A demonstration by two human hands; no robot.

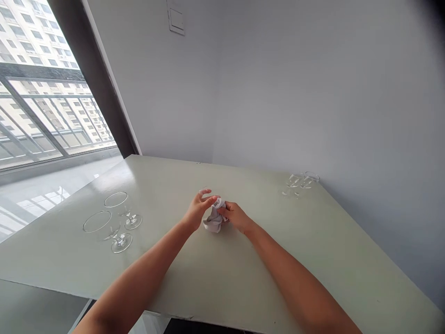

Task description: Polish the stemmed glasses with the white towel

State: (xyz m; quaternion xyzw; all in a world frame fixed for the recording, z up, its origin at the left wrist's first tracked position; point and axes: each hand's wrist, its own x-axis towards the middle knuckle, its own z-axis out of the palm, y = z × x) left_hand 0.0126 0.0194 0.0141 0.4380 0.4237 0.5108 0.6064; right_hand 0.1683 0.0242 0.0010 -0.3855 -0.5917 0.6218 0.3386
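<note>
Over the middle of the table, my left hand (200, 207) is curled around a clear glass (204, 188), of which only a faint edge shows by the fingertips. A crumpled white cloth (213, 221) is gripped in my right hand (235, 216), with its loose end hanging toward the table. The cloth is bunched against the glass between both hands and touches my left thumb. Most of the glass is hidden by the fingers and cloth.
Two stemmed glasses (121, 242) lie or stand at the left of the pale table (215, 278). Several more glasses (295, 180) are grouped at the far right, close to the wall (313, 93). A large window (52, 102) is at the left.
</note>
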